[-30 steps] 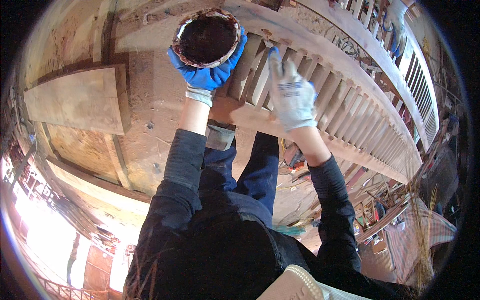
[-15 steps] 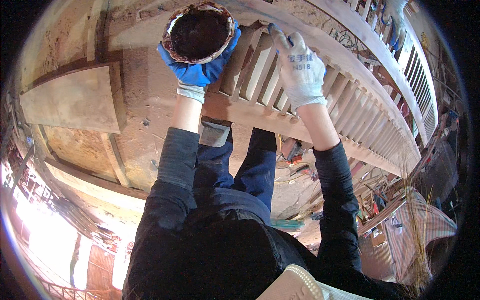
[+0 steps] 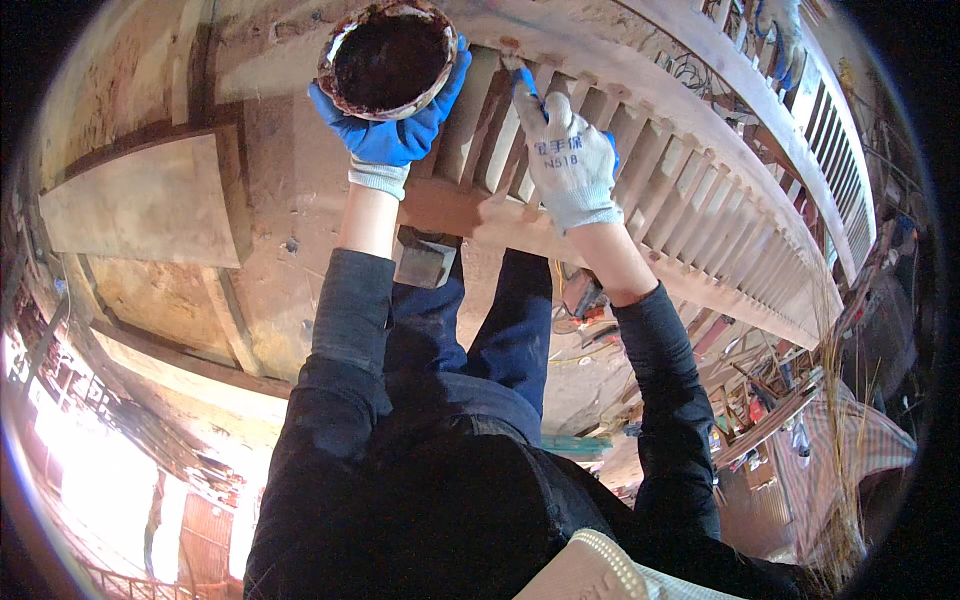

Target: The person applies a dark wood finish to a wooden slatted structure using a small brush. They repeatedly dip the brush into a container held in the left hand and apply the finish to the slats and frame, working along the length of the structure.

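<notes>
- The left hand (image 3: 390,140), in a blue-coated glove with a pale knitted cuff, is spread wide beneath a round bowl (image 3: 375,112), cupping it from below with fingers up along its sides.
- The bowl rests directly in that palm, its mouth facing up toward the camera; its rim is uneven and smeared, and dark reddish-brown contents (image 3: 388,62) fill the inside.
- The right hand (image 3: 572,165), in a white knitted glove with blue showing at the edges, lies to the right of the bowl and a little lower in the view, apart from it.
- Its index finger reaches up and left, while the other fingers bend inward; I cannot tell whether it grips a slim tool, as the tip is too small to make out.
- That fingertip is at the upper rail (image 3: 640,82) of a slatted wooden frame, near a brownish spot. The slats (image 3: 680,195) run beneath and to the right of the hand.
- Farther right stands a second slatted frame (image 3: 770,122), with a co-worker's gloved hand (image 3: 785,40) at its far side.
- A pale wooden block (image 3: 140,200) lies left of the left forearm, well apart from the bowl.
</notes>
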Motion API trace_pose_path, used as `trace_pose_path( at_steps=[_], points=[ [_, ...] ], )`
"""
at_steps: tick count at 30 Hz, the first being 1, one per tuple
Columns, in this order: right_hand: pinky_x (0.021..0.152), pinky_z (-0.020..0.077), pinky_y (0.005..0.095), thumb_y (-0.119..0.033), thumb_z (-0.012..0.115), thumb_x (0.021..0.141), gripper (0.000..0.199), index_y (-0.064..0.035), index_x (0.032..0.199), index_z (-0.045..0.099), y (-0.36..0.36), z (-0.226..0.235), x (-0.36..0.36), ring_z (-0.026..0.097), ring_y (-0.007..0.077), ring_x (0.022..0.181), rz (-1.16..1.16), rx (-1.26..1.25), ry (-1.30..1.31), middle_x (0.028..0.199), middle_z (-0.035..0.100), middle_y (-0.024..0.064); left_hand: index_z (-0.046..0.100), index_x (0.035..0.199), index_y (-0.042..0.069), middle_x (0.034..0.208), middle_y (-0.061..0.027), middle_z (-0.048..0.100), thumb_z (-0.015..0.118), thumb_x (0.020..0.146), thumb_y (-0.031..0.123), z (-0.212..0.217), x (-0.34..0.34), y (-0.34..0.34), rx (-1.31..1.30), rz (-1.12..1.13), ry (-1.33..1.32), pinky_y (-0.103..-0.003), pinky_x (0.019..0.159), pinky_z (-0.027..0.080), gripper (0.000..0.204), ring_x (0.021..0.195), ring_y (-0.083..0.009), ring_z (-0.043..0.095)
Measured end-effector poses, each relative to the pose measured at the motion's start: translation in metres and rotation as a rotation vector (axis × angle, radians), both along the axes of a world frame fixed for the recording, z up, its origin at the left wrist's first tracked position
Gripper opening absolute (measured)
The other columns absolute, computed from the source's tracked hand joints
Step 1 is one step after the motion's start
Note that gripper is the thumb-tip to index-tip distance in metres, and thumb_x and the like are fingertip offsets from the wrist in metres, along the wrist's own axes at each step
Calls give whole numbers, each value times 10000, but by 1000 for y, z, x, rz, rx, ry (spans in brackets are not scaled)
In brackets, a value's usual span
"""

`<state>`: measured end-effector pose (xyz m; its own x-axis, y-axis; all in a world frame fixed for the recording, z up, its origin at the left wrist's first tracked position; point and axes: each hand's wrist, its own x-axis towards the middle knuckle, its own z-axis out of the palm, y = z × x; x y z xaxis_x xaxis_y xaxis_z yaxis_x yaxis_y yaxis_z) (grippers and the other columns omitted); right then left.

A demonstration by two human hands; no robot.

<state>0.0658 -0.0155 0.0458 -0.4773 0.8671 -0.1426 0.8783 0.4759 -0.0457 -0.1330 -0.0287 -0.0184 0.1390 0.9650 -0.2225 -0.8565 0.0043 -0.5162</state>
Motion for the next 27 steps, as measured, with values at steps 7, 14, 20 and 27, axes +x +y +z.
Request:
trace_pose_path(
  at_steps=[7, 14, 20, 27],
  points=[
    [621, 561, 398, -86, 580, 817, 577, -254, 1358, 474, 25, 18, -1, 678, 279, 783, -77, -58, -7, 994, 587, 94, 307, 1462, 115, 1488, -231, 302, 694, 616, 727, -12, -8, 0, -25, 2, 94, -627, 1145, 197, 1114, 1350, -471, 289],
    [638, 561, 411, -94, 559, 838, 509, -260, 1316, 506, 18, 25, 0, 681, 291, 811, -68, -18, 34, 1043, 602, 88, 317, 1468, 180, 1522, -180, 270, 672, 665, 710, -23, -11, -2, 10, 16, 148, -650, 1134, 178, 1026, 1365, -455, 273],
    [630, 561, 400, -135, 558, 853, 449, -242, 1287, 522, 20, 14, -4, 689, 295, 803, -22, -45, 30, 1036, 607, 91, 308, 1439, 52, 1478, -226, 313, 740, 603, 611, -11, -6, 5, -226, 102, 694, -613, 1144, 207, 1095, 1345, -435, 307],
    [606, 550, 408, -120, 543, 845, 476, -260, 1300, 522, 22, 10, 2, 679, 287, 749, -63, 18, 45, 995, 602, 108, 345, 1453, 158, 1516, -195, 275, 700, 649, 689, -2, -1, 4, -45, 1, 304, -657, 1131, 182, 1026, 1360, -465, 276]
  ],
)
